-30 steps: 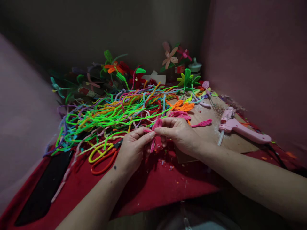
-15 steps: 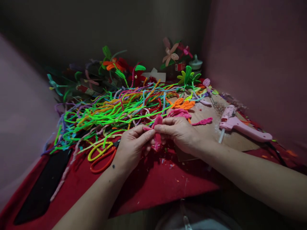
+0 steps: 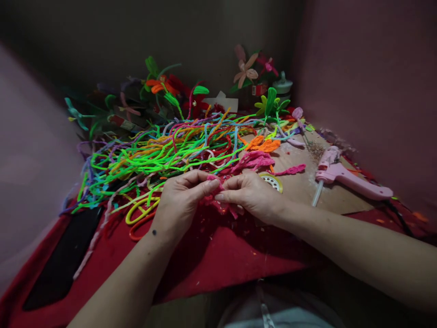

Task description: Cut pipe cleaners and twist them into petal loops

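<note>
Between my two hands is a pink pipe cleaner piece, bent, with much of it hidden by fingers. My left hand pinches it between thumb and forefinger. My right hand grips it from the other side, thumb against fingers. Just beyond the right hand lie pink pipe cleaner petals and orange petals. A roll of clear tape shows behind the right wrist. Scissors with yellow and red handles lie beside my left hand, their blades hidden.
A heap of coloured pipe cleaners spreads across the red cloth. At right a pink glue gun rests on cardboard. A black phone-like slab lies at left. Finished pipe cleaner flowers stand at the back.
My fingers have shifted on the pink piece, which now hangs bent lower between them. The tape roll has come into sight behind the right hand. The view has moved slightly.
</note>
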{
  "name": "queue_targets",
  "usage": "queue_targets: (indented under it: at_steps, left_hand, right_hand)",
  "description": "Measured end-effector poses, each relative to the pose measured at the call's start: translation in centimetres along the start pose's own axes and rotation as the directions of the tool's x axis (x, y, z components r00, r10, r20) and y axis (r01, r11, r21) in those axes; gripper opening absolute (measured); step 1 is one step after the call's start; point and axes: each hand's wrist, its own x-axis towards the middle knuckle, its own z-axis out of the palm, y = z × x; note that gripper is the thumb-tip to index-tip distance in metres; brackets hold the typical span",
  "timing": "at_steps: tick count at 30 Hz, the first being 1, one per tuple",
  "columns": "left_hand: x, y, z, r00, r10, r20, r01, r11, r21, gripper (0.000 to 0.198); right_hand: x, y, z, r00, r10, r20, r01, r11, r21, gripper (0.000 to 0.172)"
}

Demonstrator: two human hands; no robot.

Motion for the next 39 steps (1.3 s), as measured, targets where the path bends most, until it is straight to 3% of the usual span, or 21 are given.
queue_targets:
  at_steps: [5, 12, 20, 24, 26, 32, 39]
  left_hand:
    - [0.2, -0.4, 0.1, 0.998, -0.029, -0.064, 0.023, 0.996, -0.089, 0.012]
    - [0.3, -0.4, 0.7, 0.999, -0.045, -0.022, 0.041, 0.982, -0.182, 0.015]
    - [0.6, -0.5, -0.6, 0.969, -0.129, 0.212, 0.104, 0.987, 0.125, 0.019]
    - [0.5, -0.3, -0.7, 0.984, -0.016, 0.176, -0.039, 0.951, 0.306, 0.018]
    - [0.4, -0.1, -0.7, 0.977, 0.034, 0.209, -0.106, 0.932, 0.347, 0.017]
    - [0.5, 0.4, -1.1, 0.929, -0.012, 0.37, -0.072, 0.975, 0.211, 0.01]
    - [0.8, 0.3, -1.8, 0.894, 0.003, 0.447, -0.068, 0.989, 0.129, 0.007]
  right_hand:
    - [0.2, 0.3, 0.2, 0.999, 0.009, -0.036, -0.005, 0.993, 0.122, 0.026]
    - [0.2, 0.4, 0.2, 0.997, 0.003, -0.078, 0.012, 0.982, 0.188, 0.025]
    - [0.4, -0.1, -0.3, 0.986, -0.019, -0.163, 0.053, 0.977, 0.205, 0.024]
    - [0.3, 0.2, -0.2, 0.984, -0.034, -0.175, 0.064, 0.983, 0.174, 0.018]
    - [0.3, 0.4, 0.0, 0.986, -0.028, -0.166, 0.056, 0.984, 0.166, 0.015]
    - [0.3, 0.8, 0.2, 0.995, -0.025, -0.101, 0.053, 0.959, 0.278, 0.017]
    - [0.2, 0.5, 0.3, 0.997, -0.026, -0.071, 0.05, 0.935, 0.351, 0.018]
